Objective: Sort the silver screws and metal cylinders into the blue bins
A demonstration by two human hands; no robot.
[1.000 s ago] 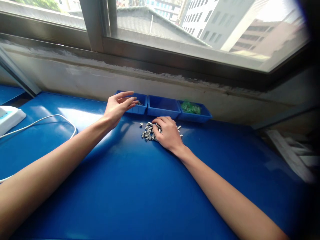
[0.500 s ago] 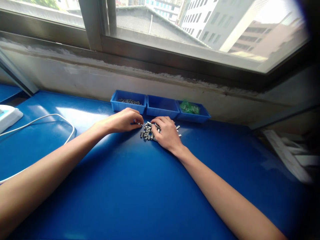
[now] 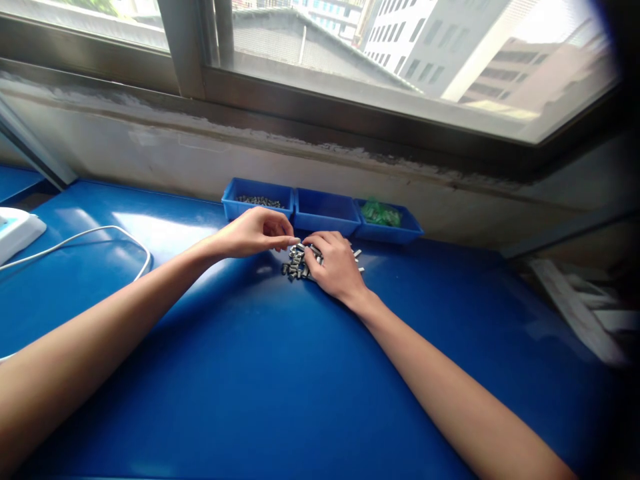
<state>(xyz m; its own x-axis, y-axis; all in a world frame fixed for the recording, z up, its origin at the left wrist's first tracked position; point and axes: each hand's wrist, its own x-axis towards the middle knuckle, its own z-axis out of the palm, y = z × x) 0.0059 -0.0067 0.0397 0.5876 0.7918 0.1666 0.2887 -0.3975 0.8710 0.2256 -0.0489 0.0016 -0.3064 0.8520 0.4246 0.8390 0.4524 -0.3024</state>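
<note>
A pile of small silvery metal screws (image 3: 295,268) lies on the blue table, partly covered by my right hand. My right hand (image 3: 334,263) rests on it palm down, thumb and fingers apart and curved. At the pile's upper left edge is my left hand (image 3: 270,230), thumb and forefinger pinched together. A small metal screw seems to be in that pinch, mostly hidden by the fingers. Just behind, a blue bin (image 3: 233,208) holds many small dark metal pieces.
To the right of that bin stand a middle blue bin (image 3: 327,223) and another blue bin (image 3: 390,235) containing a green plastic bag (image 3: 381,213). A white device (image 3: 20,230) and its white cable (image 3: 95,230) lie on the left. The wall and window rise behind.
My left hand came down from over the left bin to a lone screw beside the pile, then moved slightly right. That screw no longer shows on the table. My right hand stayed put.
</note>
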